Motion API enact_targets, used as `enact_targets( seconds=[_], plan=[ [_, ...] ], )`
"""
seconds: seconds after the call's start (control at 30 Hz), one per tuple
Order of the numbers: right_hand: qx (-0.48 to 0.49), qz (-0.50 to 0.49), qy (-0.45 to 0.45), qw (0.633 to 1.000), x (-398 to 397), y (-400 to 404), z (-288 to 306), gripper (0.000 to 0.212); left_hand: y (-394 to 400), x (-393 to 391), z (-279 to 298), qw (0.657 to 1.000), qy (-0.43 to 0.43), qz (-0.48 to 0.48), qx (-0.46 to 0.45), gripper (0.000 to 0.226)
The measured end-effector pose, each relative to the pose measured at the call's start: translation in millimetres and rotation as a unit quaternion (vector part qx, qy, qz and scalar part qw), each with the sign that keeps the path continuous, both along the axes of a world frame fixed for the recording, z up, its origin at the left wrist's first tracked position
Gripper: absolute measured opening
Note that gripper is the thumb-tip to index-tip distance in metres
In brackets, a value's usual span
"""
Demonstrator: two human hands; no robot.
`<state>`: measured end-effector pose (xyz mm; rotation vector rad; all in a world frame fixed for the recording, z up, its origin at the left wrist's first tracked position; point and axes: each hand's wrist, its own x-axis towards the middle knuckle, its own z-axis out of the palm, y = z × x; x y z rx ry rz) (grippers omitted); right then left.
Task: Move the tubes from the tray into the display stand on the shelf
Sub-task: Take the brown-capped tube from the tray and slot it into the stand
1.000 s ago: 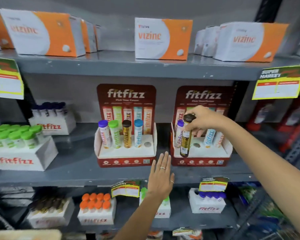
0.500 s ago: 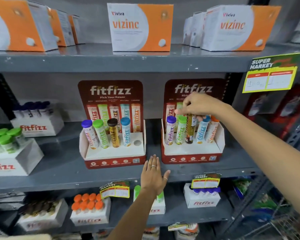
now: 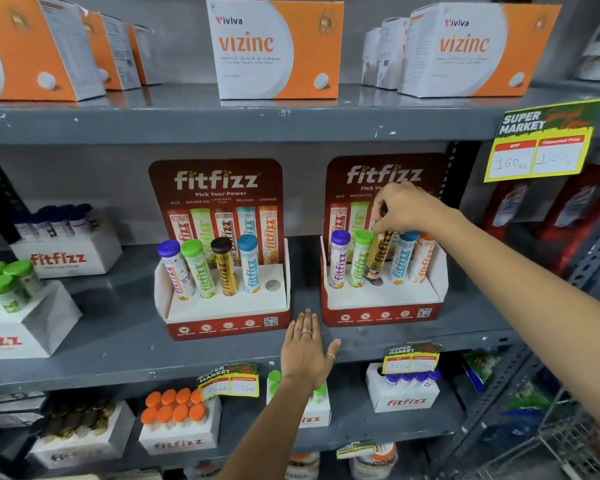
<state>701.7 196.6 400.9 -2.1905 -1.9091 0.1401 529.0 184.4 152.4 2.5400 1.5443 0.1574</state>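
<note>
Two red-and-white fitfizz display stands sit on the middle shelf. My right hand (image 3: 404,207) grips the cap of a gold tube (image 3: 378,254), whose lower end hangs just above the middle hole of the right stand (image 3: 381,299). Purple (image 3: 338,258), green (image 3: 361,258), blue (image 3: 400,258) and orange (image 3: 423,258) tubes stand around it. The left stand (image 3: 222,306) holds several tubes, with its rightmost hole (image 3: 272,285) open. My left hand (image 3: 305,351) lies flat, fingers apart, on the shelf edge between the stands.
White fitfizz trays of capped tubes sit at the left of the shelf (image 3: 59,244) and below: orange caps (image 3: 179,420), purple caps (image 3: 406,389). Vizinc boxes (image 3: 274,50) line the upper shelf. Price tags (image 3: 541,143) hang from shelf edges. A wire basket (image 3: 568,445) shows at bottom right.
The gold tube went from in front of the right stand up and back into the row, then lowered toward the middle hole. My left hand stayed on the shelf edge.
</note>
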Motion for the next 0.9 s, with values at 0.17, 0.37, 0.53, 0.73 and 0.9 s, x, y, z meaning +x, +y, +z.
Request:
enact_targets(
  seconds=[0.17, 0.37, 0.53, 0.73, 0.9],
  plan=[
    [0.0, -0.03, -0.012, 0.999, 4.1, 2.5, -9.5, 0.024, 0.0, -0.2, 1.3, 1.0, -0.007, -0.001, -0.011, 0.135],
    [-0.006, -0.051, -0.006, 0.999, 7.8, 5.0, -23.0, 0.025, -0.5, 0.2, 1.4, 1.0, -0.003, 0.003, -0.008, 0.126],
    [-0.013, -0.048, -0.008, 0.999, 10.5, 5.2, -33.3, 0.035, -0.8, 0.3, 0.7, 1.0, -0.001, 0.001, -0.006, 0.122],
    [-0.031, -0.046, -0.008, 0.998, 10.5, 5.2, -39.6, 0.025, -0.8, 0.4, -0.6, 1.0, -0.007, 0.006, -0.01, 0.117],
    [-0.033, -0.047, -0.025, 0.998, 8.0, 5.8, -45.0, 0.021, -0.7, 1.7, -0.7, 1.0, -0.012, 0.009, -0.006, 0.109]
  ],
)
